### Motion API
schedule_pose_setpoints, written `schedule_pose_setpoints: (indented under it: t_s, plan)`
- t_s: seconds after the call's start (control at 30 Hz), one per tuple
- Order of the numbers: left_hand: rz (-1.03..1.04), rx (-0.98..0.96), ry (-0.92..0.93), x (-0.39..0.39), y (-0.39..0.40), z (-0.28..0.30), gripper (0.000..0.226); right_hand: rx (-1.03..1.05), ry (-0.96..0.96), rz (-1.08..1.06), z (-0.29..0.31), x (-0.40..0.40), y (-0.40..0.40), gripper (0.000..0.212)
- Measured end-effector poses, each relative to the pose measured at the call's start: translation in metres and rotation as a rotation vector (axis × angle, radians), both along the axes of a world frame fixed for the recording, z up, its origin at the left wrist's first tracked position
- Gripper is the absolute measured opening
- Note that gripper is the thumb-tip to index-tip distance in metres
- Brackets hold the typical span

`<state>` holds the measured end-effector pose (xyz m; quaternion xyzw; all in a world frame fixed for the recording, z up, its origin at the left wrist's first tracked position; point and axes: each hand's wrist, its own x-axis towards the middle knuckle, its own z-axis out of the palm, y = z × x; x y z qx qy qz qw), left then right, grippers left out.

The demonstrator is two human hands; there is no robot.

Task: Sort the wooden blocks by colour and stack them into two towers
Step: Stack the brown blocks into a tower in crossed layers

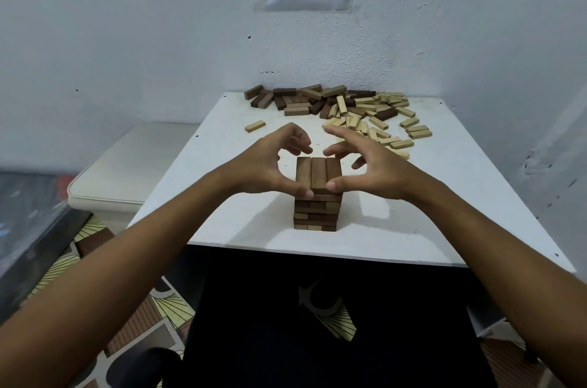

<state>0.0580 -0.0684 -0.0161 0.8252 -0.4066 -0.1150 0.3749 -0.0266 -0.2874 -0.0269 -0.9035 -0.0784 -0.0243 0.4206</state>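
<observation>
My left hand and right hand bracket the top layer of the dark brown wooden block tower, which stands near the front edge of the white square bench. Both thumbs press the near ends of the three top blocks; the fingers arch over the far ends, loosely curled, gripping nothing. The top blocks run with their long axis away from me, so squaring them calls for pressure from front and back, judged equal for either hand.

Supply lies beyond the tower, toward the wall. The heap of dark brown blocks sits at the back left, nearer my left hand. The scatter of pale cream wooden blocks spreads back right, nearer my right hand, with a few dark pieces mixed in. One stray pale block lies apart at the left.

No pale tower is started. The standing tower itself obstructs any straight reach to the heaps.
</observation>
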Motion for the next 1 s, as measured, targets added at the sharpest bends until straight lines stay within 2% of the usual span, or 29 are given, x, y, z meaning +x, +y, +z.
schedule_pose_setpoints:
  t_s: [0.1,0.2,0.4,0.6,0.83,1.0]
  plan:
    - [0.045,0.024,0.023,0.005,0.011,-0.008,0.084,0.074,0.024,-0.025,-0.002,-0.008,-0.009,0.094]
    - [0.084,0.085,0.072,0.007,0.024,-0.029,0.092,0.033,0.082,-0.06,-0.016,-0.016,-0.015,0.105]
    - [0.132,0.153,0.083,-0.003,0.024,-0.06,0.09,-0.047,0.187,-0.062,-0.045,-0.028,-0.005,0.131]
    - [0.12,0.117,0.107,-0.005,0.021,-0.068,0.089,-0.022,0.15,-0.081,-0.059,-0.024,0.001,0.139]
    - [0.121,0.068,0.137,-0.005,0.017,-0.073,0.091,-0.029,0.094,-0.102,-0.063,-0.021,0.003,0.131]
    - [0.119,0.082,0.096,-0.007,0.015,-0.072,0.09,-0.101,0.114,-0.103,-0.059,-0.02,0.005,0.106]
